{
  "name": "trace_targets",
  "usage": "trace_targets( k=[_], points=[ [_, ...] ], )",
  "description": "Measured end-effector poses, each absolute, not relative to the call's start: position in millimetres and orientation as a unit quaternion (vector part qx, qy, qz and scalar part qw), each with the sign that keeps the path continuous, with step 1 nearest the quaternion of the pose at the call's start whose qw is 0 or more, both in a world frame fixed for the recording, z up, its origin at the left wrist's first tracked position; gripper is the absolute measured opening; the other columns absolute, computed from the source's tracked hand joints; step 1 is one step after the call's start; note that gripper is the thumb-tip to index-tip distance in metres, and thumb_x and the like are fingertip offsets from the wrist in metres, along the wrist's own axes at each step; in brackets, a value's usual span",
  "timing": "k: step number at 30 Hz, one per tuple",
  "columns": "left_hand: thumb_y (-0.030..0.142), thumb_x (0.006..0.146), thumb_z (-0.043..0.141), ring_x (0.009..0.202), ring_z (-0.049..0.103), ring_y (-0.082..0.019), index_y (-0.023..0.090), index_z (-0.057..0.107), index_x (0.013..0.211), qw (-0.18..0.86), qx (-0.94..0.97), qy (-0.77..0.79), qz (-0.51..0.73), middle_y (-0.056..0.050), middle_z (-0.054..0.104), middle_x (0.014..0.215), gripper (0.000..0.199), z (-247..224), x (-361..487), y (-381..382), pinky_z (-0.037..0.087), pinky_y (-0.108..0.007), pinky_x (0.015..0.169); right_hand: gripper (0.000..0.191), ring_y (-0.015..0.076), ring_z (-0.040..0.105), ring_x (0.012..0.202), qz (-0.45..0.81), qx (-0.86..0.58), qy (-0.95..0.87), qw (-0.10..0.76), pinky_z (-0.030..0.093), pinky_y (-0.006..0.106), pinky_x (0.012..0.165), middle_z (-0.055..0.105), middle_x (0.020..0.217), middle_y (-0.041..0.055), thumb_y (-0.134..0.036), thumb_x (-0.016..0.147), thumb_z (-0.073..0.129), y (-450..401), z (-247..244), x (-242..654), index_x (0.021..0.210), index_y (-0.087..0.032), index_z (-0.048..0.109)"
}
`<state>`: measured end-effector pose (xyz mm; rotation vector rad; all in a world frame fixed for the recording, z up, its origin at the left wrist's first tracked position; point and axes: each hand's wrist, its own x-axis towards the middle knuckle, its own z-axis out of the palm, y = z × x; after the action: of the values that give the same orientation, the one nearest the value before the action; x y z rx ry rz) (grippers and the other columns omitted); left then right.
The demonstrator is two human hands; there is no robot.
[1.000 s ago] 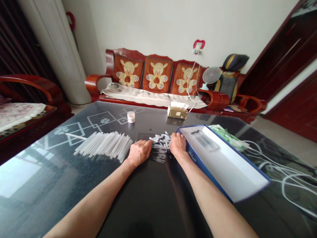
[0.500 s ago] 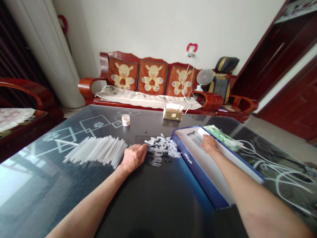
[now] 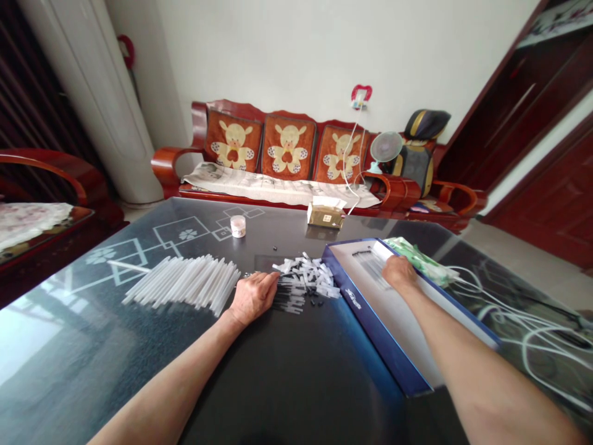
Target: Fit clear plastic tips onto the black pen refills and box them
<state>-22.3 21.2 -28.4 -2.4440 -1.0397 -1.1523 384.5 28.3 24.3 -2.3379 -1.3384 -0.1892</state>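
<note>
Right hand [image 3: 399, 274] moving into the box [image 3: 376, 327]
It is drawing away from the white plastic pieces [image 3: 306, 276] and reaching over the box's white inside, near the far edge.

Dark glass table [image 3: 83, 346]: white tubes [image 3: 183, 284], blue box [image 3: 370, 315].

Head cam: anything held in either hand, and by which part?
Left hand holds nothing visible, resting flat beside the white plastic pieces. Right hand is inside the blue box; fingertips hidden, hold cannot be told.
</note>
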Motion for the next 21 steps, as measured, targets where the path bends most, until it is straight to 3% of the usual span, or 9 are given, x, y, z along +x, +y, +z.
trace_targets(
  k=[2, 4, 8, 10, 12, 14, 18, 21],
  points=[
    [0.023, 0.095, 0.043, 0.067, 0.062, -0.014, 0.017, 0.063, 0.101, 0.12, -0.837, -0.356, -0.399, -0.003, 0.066, 0.072, 0.022, -28, -22, 21, 0.049, -0.023, 0.064, 0.025, 0.0324, 0.062, 0.097, -0.07, -0.841, -0.483, 0.233, 0.045, 0.042, 0.083, 0.064, 0.099, 0.024, -0.018, 0.076, 0.054, 27, 37, 369, 0.092, -0.007, 0.069],
    [0.024, 0.095, 0.043, 0.067, 0.061, -0.014, 0.016, 0.062, 0.104, 0.115, -0.835, -0.354, -0.406, -0.003, 0.066, 0.073, 0.022, -27, -22, 21, 0.049, -0.024, 0.064, 0.03, 0.0282, 0.061, 0.098, -0.043, -0.811, -0.494, 0.31, 0.046, 0.04, 0.086, 0.065, 0.096, 0.0168, -0.021, 0.077, 0.053, 23, 50, 340, 0.103, -0.011, 0.065],
    [0.028, 0.095, 0.042, 0.069, 0.061, -0.015, 0.015, 0.058, 0.112, 0.067, -0.838, -0.331, -0.429, -0.004, 0.064, 0.074, 0.027, -20, -21, 16, 0.05, -0.025, 0.068, 0.067, 0.0207, 0.066, 0.075, 0.268, -0.625, -0.474, 0.56, 0.055, 0.036, 0.066, 0.064, 0.087, 0.0013, -0.035, 0.071, 0.064, 2, 61, 251, 0.133, -0.024, 0.041],
    [0.034, 0.095, 0.043, 0.072, 0.061, -0.015, 0.013, 0.054, 0.12, 0.029, -0.848, -0.299, -0.436, -0.005, 0.063, 0.077, 0.034, -14, -20, 10, 0.052, -0.027, 0.071, 0.088, 0.0193, 0.067, 0.072, 0.402, -0.537, -0.432, 0.603, 0.056, 0.035, 0.061, 0.062, 0.083, -0.0038, -0.036, 0.064, 0.073, -13, 54, 206, 0.14, -0.033, 0.028],
    [0.041, 0.094, 0.044, 0.078, 0.062, -0.017, 0.012, 0.047, 0.129, 0.004, -0.863, -0.258, -0.434, -0.007, 0.064, 0.085, 0.045, -10, -17, 4, 0.053, -0.028, 0.074, 0.095, 0.0179, 0.067, 0.072, 0.466, -0.488, -0.393, 0.625, 0.057, 0.035, 0.062, 0.061, 0.081, -0.0055, -0.034, 0.063, 0.076, -25, 40, 168, 0.142, -0.036, 0.023],
    [0.044, 0.094, 0.045, 0.083, 0.063, -0.018, 0.011, 0.041, 0.133, 0.009, -0.876, -0.228, -0.425, -0.01, 0.065, 0.094, 0.051, -9, -13, 1, 0.053, -0.029, 0.077, 0.095, 0.016, 0.066, 0.071, 0.488, -0.462, -0.369, 0.642, 0.057, 0.032, 0.063, 0.062, 0.081, -0.0055, -0.034, 0.064, 0.076, -32, 22, 144, 0.142, -0.035, 0.022],
    [0.029, 0.098, 0.038, 0.079, 0.062, -0.015, 0.012, 0.044, 0.129, 0.035, -0.895, -0.24, -0.374, -0.008, 0.064, 0.09, 0.036, -15, -10, 5, 0.053, -0.027, 0.074, 0.091, 0.0153, 0.065, 0.07, 0.46, -0.459, -0.356, 0.672, 0.057, 0.03, 0.065, 0.063, 0.075, -0.0059, -0.033, 0.066, 0.076, -30, -7, 133, 0.142, -0.031, 0.026],
    [0.024, 0.098, 0.034, 0.075, 0.06, -0.015, 0.014, 0.049, 0.124, 0.049, -0.899, -0.277, -0.337, -0.006, 0.062, 0.085, 0.032, -17, -12, 11, 0.051, -0.026, 0.07, 0.068, 0.0178, 0.068, 0.075, 0.42, -0.486, -0.374, 0.669, 0.058, 0.03, 0.065, 0.067, 0.079, -0.0013, -0.044, 0.071, 0.073, -27, -8, 149, 0.13, -0.026, 0.045]
  ],
)
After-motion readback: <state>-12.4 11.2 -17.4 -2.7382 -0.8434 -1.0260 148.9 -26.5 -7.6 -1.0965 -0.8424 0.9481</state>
